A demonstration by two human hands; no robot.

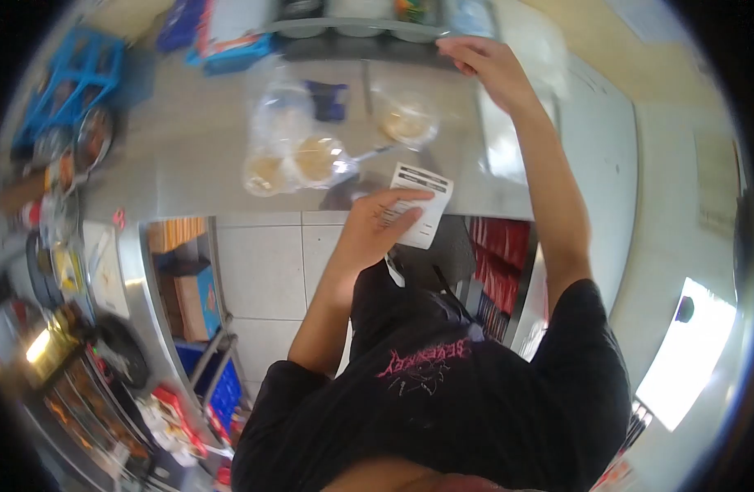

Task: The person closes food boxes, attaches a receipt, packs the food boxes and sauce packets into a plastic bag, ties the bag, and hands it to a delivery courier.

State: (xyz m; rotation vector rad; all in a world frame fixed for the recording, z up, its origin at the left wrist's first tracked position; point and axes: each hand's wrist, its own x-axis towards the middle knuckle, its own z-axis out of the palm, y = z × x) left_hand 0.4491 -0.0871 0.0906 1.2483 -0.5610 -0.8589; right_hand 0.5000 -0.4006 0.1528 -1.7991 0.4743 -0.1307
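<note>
In the head view, my left hand point(381, 225) holds a printed white paper slip point(422, 221) at the counter's front edge, thumb across its face. My right hand point(485, 67) reaches to the far side, its fingers curled together beside the grey container rack point(352, 26); whatever they may grip is too small to make out. On the steel counter point(188, 156) lie clear plastic bags with round pale-yellow contents: one bag point(408, 121) beyond the slip, another bag point(318, 160) to its left. A pen-like stick point(373, 153) lies between them, and a dark blue object point(326, 100) behind.
A blue basket point(82, 61) stands at the far left. White plastic bags point(508, 135) lie under my right forearm. Below the counter are shelves with boxes point(196, 299) and red packs point(500, 246). A glass display case point(82, 402) is at lower left.
</note>
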